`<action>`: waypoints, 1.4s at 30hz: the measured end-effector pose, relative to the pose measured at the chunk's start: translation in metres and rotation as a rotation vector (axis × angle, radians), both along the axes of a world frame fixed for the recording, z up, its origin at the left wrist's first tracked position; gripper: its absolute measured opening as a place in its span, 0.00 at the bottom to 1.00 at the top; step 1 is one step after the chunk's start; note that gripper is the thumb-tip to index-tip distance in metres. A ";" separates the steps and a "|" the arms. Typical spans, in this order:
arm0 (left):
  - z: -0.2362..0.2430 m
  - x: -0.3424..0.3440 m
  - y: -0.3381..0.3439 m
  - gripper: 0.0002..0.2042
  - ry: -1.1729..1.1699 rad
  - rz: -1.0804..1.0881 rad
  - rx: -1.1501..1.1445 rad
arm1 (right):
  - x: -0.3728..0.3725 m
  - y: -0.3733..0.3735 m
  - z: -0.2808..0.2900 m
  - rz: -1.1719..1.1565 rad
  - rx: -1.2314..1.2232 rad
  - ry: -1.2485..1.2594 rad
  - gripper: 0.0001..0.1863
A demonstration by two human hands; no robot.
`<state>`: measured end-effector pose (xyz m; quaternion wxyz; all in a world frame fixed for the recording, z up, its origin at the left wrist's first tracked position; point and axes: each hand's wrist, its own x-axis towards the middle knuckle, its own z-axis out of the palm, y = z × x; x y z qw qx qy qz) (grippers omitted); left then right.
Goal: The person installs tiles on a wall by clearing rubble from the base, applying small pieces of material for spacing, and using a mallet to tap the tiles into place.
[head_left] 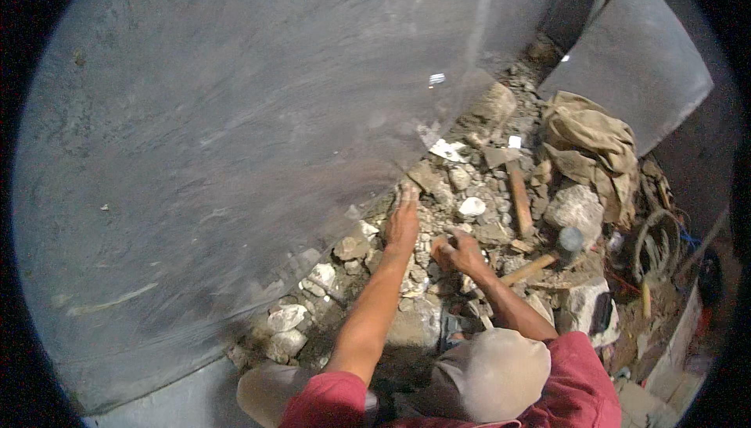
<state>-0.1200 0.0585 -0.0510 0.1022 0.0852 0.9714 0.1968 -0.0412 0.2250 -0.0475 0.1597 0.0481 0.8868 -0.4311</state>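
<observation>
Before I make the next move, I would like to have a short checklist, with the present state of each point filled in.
1. Hands apart from each other: ok; the left hand and right hand do not touch.
2. Hands gloved: not ok; both are bare.
3. Right-hand grip sure: cannot tell; a reddish-brown piece is at its fingers, but the hold is unclear.
4. Hammer apart from both hands: ok; it lies to the right of the right hand.
5. Even ground under the hands: not ok; it is uneven stone rubble.
6. Brown cloth away from the hands: ok; it is bunched farther right.
</observation>
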 end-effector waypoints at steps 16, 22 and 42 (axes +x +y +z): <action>0.069 0.058 -0.105 0.23 -0.204 -0.457 0.035 | 0.107 0.127 0.059 -0.571 0.366 0.279 0.19; 0.094 0.058 -0.104 0.21 -0.142 -0.472 0.178 | 0.100 0.108 0.052 -0.805 0.307 0.104 0.27; 0.421 0.181 -0.235 0.19 1.179 0.165 -0.428 | -0.067 0.145 -0.012 -0.427 0.561 0.106 0.25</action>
